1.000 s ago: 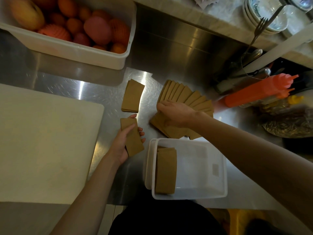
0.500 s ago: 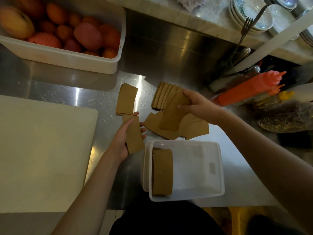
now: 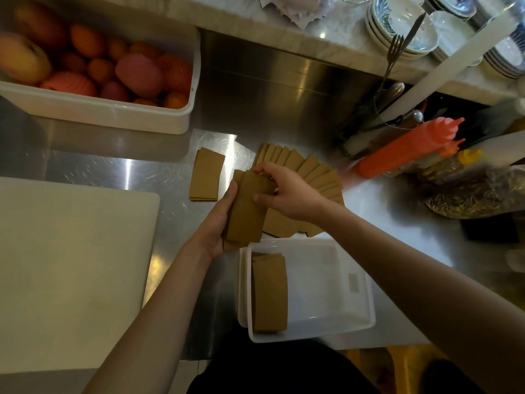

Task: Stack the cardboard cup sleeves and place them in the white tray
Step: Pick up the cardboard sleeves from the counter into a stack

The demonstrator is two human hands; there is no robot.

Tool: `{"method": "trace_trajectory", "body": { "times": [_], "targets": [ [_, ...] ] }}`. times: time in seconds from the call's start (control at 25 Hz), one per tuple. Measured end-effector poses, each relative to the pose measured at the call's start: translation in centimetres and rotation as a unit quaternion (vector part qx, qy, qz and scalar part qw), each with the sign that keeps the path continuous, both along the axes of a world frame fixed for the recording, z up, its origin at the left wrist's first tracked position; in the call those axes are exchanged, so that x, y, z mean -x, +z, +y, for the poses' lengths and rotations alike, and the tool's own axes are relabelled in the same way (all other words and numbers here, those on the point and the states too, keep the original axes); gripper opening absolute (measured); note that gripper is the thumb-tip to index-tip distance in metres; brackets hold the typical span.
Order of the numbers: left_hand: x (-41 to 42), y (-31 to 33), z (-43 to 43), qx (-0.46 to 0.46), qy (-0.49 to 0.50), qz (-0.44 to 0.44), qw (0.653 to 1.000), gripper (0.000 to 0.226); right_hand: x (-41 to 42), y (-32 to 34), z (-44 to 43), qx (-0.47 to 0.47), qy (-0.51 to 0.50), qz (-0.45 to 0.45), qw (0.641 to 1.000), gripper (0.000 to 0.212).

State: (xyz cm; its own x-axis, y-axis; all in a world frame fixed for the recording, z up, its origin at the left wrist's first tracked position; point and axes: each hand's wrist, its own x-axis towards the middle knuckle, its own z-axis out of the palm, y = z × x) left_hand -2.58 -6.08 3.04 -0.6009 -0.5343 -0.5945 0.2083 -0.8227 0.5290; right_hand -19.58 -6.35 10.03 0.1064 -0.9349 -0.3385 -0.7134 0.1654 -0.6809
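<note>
The left hand [image 3: 217,223] is clamped around a small stack of flat brown cardboard cup sleeves [image 3: 247,209], while the right hand [image 3: 287,191] pinches that stack's top sleeve, pressing it on. This looks like the stacking step: just beyond the right hand a fan of loose brown sleeves [image 3: 315,174] lies on the steel counter. Next, the edges need squaring before the stack drops into the white plastic tray [image 3: 366,322] just below both hands, beside the sleeves already there [image 3: 270,294].

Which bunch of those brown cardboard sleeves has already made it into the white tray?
The neat stack against the white tray's left wall. The others are outside it: one pile lies alone on the counter, one fanned out, one in the hands.
</note>
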Motion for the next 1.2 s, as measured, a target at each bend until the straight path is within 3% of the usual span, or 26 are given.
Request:
{"method": "trace_trajectory", "body": {
  "times": [0.16, 0.28, 0.44, 0.52, 0.72, 0.96, 1.04, 1.12, 1.2],
  "targets": [
    [0.0, -0.3, 0.1, 0.003, 0.002, 0.004, 1.0, 0.062, -1.1, -1.8, 0.4, 0.071, 0.037, 0.093, 0.992, 0.047],
    [-0.5, -0.9, 0.2, 0.021, 0.029, 0.019, 0.999, 0.047, -0.7, -2.1, 0.0, 0.098, 0.015, 0.087, 0.991, 0.047],
    [-1.6, -2.1, 0.2, 0.014, 0.094, 0.029, 0.995, 0.038, 1.1, -2.7, -0.6, 0.097, -0.038, 0.111, 0.988, 0.041],
    [-2.1, -2.8, 0.3, -0.033, 0.12, 0.042, 0.991, 0.045, 1.7, -3.7, -0.6, 0.053, 0.027, 0.176, 0.983, 0.046],
    [-3.0, -3.6, 1.2, -0.121, 0.148, 0.083, 0.978, 0.076, 1.2, -6.1, -0.7, 0.03, 0.273, 0.369, 0.888, 0.075],
    [-3.4, -4.4, 2.4, -0.124, 0.156, 0.093, 0.975, 0.051, 0.0, -7.3, -1.2, 0.066, 0.342, 0.438, 0.828, 0.07],
    [-3.4, -4.4, 2.5, -0.121, 0.16, 0.093, 0.975, 0.046, 0.2, -7.0, -1.0, 0.094, 0.341, 0.418, 0.837, 0.062],
    [-3.5, -4.4, 2.4, -0.12, 0.162, 0.089, 0.975, 0.044, 0.6, -6.1, -0.8, 0.051, 0.299, 0.313, 0.9, 0.047],
    [-3.5, -4.5, 2.0, -0.118, 0.159, 0.079, 0.977, 0.044, 1.6, -4.7, -1.2, -0.063, 0.199, 0.185, 0.96, 0.031]
  ]
}}
